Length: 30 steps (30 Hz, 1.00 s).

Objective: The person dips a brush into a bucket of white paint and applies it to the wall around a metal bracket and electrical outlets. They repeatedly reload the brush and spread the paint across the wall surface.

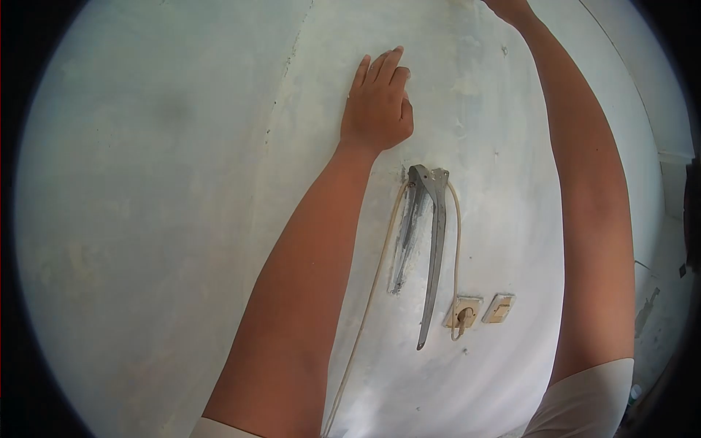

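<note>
Well apart, both hands are held up before the scuffed, painted wall (161, 219), by which most of the frame is filled. The left hand (377, 106), at upper centre, is raised with fingers slightly spread; its palm is hidden, so whether anything is gripped cannot be told. The right hand (509, 10) is cut off by the top edge, its grip likewise unreadable. Right of centre, a slender grey metal bracket (435, 252) is flanked by thin beige cord (458, 233).
</note>
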Motion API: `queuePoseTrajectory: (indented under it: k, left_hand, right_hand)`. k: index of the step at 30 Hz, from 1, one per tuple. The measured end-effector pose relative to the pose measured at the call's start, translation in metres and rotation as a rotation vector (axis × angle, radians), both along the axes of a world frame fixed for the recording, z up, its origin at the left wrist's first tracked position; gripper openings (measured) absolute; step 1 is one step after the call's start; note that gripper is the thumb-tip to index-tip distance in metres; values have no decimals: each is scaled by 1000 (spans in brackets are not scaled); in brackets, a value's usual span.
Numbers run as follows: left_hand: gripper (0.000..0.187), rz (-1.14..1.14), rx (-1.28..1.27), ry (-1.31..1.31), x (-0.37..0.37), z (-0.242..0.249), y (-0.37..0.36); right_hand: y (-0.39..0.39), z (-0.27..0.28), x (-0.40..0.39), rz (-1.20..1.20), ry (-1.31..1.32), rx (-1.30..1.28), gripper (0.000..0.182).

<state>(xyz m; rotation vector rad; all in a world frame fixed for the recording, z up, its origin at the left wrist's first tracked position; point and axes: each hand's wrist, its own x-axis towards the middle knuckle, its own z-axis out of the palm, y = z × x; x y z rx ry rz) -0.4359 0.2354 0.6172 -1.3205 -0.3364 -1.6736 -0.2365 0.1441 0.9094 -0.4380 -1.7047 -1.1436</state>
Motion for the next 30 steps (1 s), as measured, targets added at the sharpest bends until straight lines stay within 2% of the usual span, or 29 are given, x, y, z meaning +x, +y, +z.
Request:
queuePoseTrajectory:
  k: [11, 13, 16, 17, 18, 20, 21, 23, 30]
  left_hand:
    - [29, -8, -13, 2, -1, 0, 0]
    - [29, 0, -13, 0, 0, 1, 0]
    - [30, -1, -12, -3, 0, 0, 0]
    - [30, 2, -11, -2, 0, 0, 0]
    - [30, 4, -13, -1, 0, 0, 1]
    - [30, 8, -6, 2, -1, 1, 1]
    - [30, 11, 5, 6, 0, 1, 2]
    - [29, 23, 9, 6, 0, 1, 2]
    - [30, 59, 24, 12, 1, 1, 4]
  right_hand:
    - [-34, 1, 7, -89, 21, -93, 6]
    - [-15, -1, 12, -4, 52, 23, 9]
    - [-1, -13, 13, -32, 39, 52, 11]
    - [4, -22, 12, -80, 159, 102, 11]
    - [-1, -33, 9, -80, 161, 97, 11]
    - [-16, -47, 5, -80, 216, -174, 10]
    - [-19, -51, 7, -85, 217, -179, 10]
    - [-25, -60, 12, -169, 10, -144, 10]
    - [-46, -119, 15, -374, -244, -236, 11]
